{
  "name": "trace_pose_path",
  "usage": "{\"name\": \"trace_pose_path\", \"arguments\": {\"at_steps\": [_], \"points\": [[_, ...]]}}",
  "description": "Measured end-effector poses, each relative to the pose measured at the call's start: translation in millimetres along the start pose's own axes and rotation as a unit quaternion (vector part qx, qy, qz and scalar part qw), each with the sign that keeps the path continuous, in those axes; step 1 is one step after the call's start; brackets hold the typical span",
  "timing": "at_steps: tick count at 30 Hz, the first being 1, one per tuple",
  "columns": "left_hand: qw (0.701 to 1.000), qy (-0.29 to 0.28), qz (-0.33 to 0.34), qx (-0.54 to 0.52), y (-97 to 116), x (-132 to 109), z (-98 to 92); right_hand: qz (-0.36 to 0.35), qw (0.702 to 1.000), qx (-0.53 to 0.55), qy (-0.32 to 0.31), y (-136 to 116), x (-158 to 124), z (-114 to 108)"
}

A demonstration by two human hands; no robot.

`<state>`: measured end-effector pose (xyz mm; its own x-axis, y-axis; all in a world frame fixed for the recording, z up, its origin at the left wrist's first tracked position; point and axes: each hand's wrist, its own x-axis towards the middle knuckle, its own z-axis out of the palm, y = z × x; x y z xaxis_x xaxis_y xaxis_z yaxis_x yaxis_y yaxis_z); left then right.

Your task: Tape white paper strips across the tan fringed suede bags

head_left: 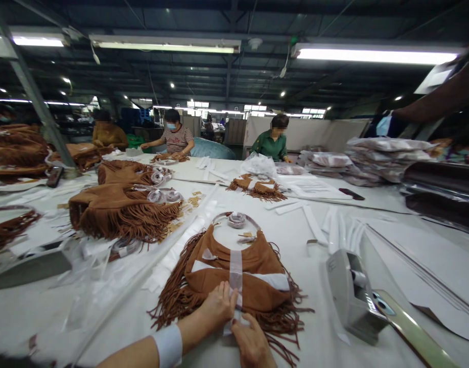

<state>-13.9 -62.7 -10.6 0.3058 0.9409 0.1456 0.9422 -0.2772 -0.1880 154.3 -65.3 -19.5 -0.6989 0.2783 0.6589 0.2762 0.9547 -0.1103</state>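
Note:
A brown suede fringed handbag (215, 258) lies flat in front of me, its curved handle pointing away. Down its middle runs a translucent wrapping strip (236, 266), crossing a white band (271, 281) on the bag's front. My left hand (219, 306) has its fingers closed together on the lower part of the strip, at the bag's bottom edge. Just beside it, my right hand (253, 341) pinches the strip's near end between thumb and fingers. A wrapped coil (236, 220) rests inside the handle loop, close to a small tan tag (247, 235).
To the right stand a grey tape dispenser (353, 296) and a phone (411, 327). More fringed bags (119, 209) are piled on the left, near another dispenser (31, 266). Wrapped bags (388, 153) are stacked at the far right. Several people work across the table.

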Motion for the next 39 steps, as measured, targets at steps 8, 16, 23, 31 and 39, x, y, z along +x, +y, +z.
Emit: {"name": "trace_pose_path", "arguments": {"at_steps": [8, 16, 23, 31, 39], "points": [[1.000, 0.000, -0.008, 0.008, 4, -1, -0.1, 0.047, 0.999, 0.007, 0.025, 0, -2, 3], [1.000, 0.023, 0.010, -0.010, 1, 1, -2.5, 0.078, 0.995, 0.058, 0.017, 11, 11, -5], [0.987, -0.013, -0.013, -0.159, -23, -20, -37.2, 0.140, 0.977, 0.134, -0.094, 16, 29, -41], [0.966, 0.136, -0.084, -0.205, -11, -13, -15.4, 0.181, 0.976, 0.074, -0.093, 43, 62, -37], [0.937, 0.227, -0.135, -0.231, 6, -1, -9.2, 0.208, 0.955, 0.114, -0.178, 72, 80, -28]]}}
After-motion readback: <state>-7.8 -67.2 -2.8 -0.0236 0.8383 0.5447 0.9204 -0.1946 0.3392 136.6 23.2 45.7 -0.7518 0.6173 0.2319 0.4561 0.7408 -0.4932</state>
